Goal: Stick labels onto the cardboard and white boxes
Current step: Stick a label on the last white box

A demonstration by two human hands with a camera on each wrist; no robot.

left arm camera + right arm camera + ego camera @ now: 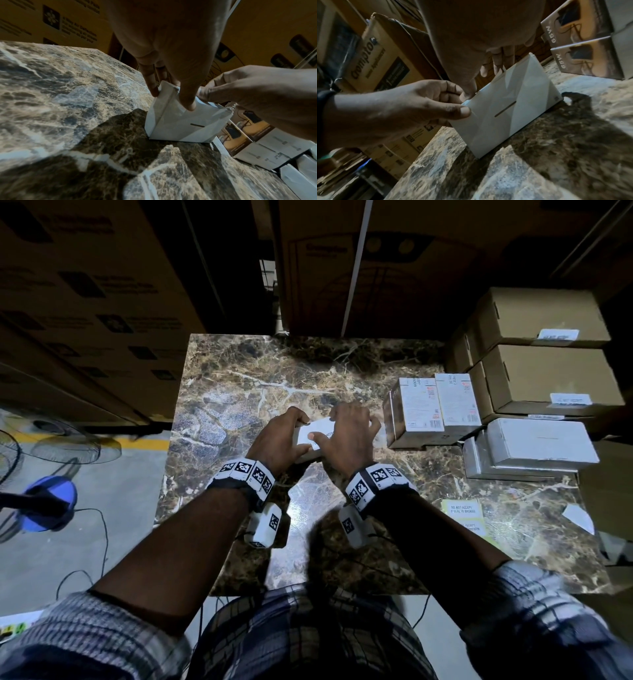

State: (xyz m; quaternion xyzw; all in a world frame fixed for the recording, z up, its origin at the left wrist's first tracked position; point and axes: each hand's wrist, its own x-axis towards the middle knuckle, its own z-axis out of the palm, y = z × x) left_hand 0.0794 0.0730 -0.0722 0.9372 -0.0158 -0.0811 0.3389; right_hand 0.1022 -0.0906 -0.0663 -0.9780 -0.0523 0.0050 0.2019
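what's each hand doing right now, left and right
Left hand: closed on the white box, thumb on the near face, fingers over the top edge.
Right hand: closed on the same white box, gripping its other end.

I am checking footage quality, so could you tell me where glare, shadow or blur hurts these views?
Head view: glare on the marble table before the wrists, dark surroundings. Left wrist view: the left hand looms blurred. Right wrist view: dim, shadow beside the white box.

Both hands cover most of the white box at mid-frame in the head view — its label text is only partly readable. The stacked cardboard boxes at upper right carry labels too small to read.
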